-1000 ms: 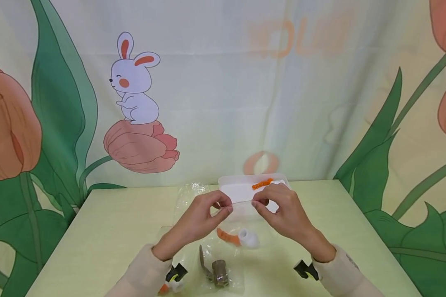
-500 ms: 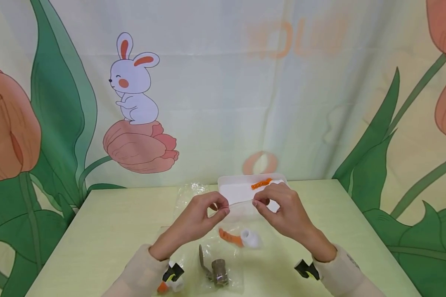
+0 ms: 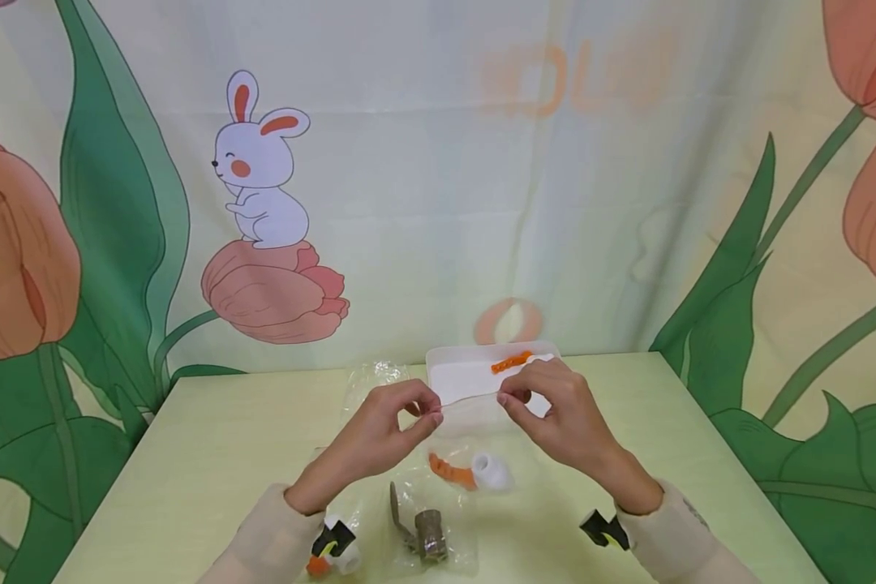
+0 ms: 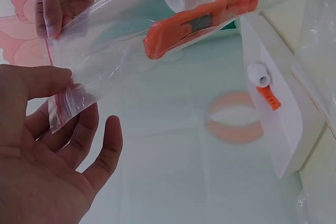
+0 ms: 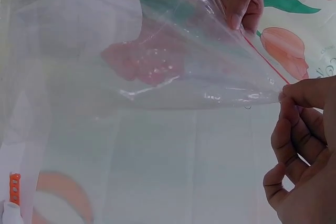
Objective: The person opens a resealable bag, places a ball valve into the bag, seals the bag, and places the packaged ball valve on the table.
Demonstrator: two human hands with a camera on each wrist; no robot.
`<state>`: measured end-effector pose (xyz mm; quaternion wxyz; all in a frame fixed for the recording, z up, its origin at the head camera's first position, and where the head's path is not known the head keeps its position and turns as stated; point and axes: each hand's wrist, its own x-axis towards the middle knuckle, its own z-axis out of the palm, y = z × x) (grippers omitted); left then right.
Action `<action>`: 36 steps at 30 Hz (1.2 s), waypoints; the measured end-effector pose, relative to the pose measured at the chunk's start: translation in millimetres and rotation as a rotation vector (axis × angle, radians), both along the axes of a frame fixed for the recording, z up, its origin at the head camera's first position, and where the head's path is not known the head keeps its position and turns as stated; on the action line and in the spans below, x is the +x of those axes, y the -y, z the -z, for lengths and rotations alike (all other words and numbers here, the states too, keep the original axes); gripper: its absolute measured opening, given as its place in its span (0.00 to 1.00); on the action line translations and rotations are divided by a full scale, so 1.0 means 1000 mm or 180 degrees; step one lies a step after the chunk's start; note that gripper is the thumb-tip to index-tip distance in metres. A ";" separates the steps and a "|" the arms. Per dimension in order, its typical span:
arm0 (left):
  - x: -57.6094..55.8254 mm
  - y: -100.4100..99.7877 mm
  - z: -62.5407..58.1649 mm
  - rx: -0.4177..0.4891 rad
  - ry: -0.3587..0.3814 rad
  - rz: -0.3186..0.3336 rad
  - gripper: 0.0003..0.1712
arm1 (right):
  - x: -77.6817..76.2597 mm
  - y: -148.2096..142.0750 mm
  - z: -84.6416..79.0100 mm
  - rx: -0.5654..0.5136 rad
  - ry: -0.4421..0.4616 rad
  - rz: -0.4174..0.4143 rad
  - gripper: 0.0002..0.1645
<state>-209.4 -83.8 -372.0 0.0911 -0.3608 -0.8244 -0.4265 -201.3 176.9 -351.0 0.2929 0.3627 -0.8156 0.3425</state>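
Pinching: left hand (image 3: 385,423) + right hand (image 3: 556,415) | each grip closed on red-edged, glossy clear bag (image 4: 118,59) | inside: oblong orange piece (image 4: 219,14)

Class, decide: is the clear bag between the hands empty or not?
Not empty: an orange-and-white piece shows inside the clear bag, which the left hand and right hand pinch by its edge.

A red line (image 5: 264,59) edges a clear bag (image 4: 102,69) showing an orange-and-white fitting (image 3: 482,474); the table (image 3: 219,454) is pale yellow-green, the tray (image 3: 467,354) white, the pipe piece (image 3: 431,537) grey-brown, the sleeves (image 3: 689,539) cream, the pale curtain (image 3: 423,178) patterned with coral tulips (image 3: 22,268), green leaves (image 3: 117,162), a white rabbit (image 3: 266,178).
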 end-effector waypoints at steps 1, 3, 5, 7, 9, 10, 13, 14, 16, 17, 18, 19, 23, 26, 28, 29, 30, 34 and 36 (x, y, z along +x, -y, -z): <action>0.000 0.000 0.000 -0.0019 0.0008 -0.0010 0.02 | 0.000 0.000 0.000 0.0002 0.0000 -0.0001 0.06; 0.001 0.000 0.000 -0.0062 0.0042 -0.0023 0.02 | 0.000 0.000 0.001 -0.0001 -0.0005 0.0002 0.06; 0.001 0.000 0.001 -0.0095 0.0131 -0.0026 0.02 | 0.000 0.000 0.001 -0.0009 -0.0009 -0.0004 0.06; 0.000 0.000 0.002 -0.0110 0.0244 -0.0002 0.02 | 0.000 0.000 0.001 -0.0019 -0.0022 -0.0019 0.06; -0.001 0.000 0.003 -0.0105 0.0367 0.0030 0.03 | 0.001 -0.001 0.001 -0.0023 -0.0018 -0.0016 0.06; -0.002 -0.001 0.004 -0.0101 0.0423 0.0039 0.03 | 0.001 -0.001 0.000 -0.0024 -0.0014 -0.0015 0.06; -0.003 -0.002 0.005 -0.0103 0.0522 0.0039 0.03 | 0.002 -0.001 0.000 -0.0012 0.0002 -0.0005 0.06; -0.003 -0.002 0.005 -0.0097 0.0549 0.0043 0.03 | 0.002 -0.001 0.000 -0.0007 0.0005 -0.0002 0.06; -0.003 -0.002 0.005 -0.0093 0.0581 0.0052 0.03 | 0.002 -0.001 0.001 -0.0004 0.0003 -0.0007 0.06; -0.003 -0.002 0.005 -0.0091 0.0591 0.0064 0.03 | 0.002 0.000 0.001 0.0003 0.0003 -0.0004 0.06; -0.002 -0.002 0.005 -0.0090 0.0594 0.0082 0.03 | 0.002 0.000 0.001 0.0009 -0.0008 -0.0005 0.06; -0.002 -0.002 0.005 -0.0092 0.0596 0.0099 0.03 | 0.002 0.000 0.001 0.0011 -0.0013 -0.0008 0.06; -0.001 -0.002 0.004 -0.0101 0.0552 0.0143 0.02 | 0.002 0.001 0.001 0.0025 -0.0024 0.0008 0.06; 0.000 0.000 0.004 -0.0090 0.0561 0.0114 0.02 | 0.002 0.001 0.001 0.0023 -0.0019 0.0013 0.06; 0.000 0.001 0.004 -0.0076 0.0575 0.0085 0.02 | 0.002 0.001 0.001 0.0013 -0.0024 0.0006 0.06; 0.000 0.001 0.005 -0.0069 0.0583 0.0070 0.02 | 0.002 0.001 0.001 0.0006 -0.0027 0.0004 0.06; 0.000 0.002 0.005 -0.0061 0.0596 0.0059 0.02 | 0.002 0.001 0.001 -0.0001 -0.0029 0.0002 0.06; 0.000 0.005 0.006 -0.0060 0.0517 0.0066 0.02 | 0.002 0.001 0.000 -0.0036 -0.0062 -0.0018 0.07; -0.001 0.006 0.007 -0.0047 0.0437 0.0093 0.02 | 0.002 0.001 0.000 -0.0038 -0.0058 -0.0023 0.06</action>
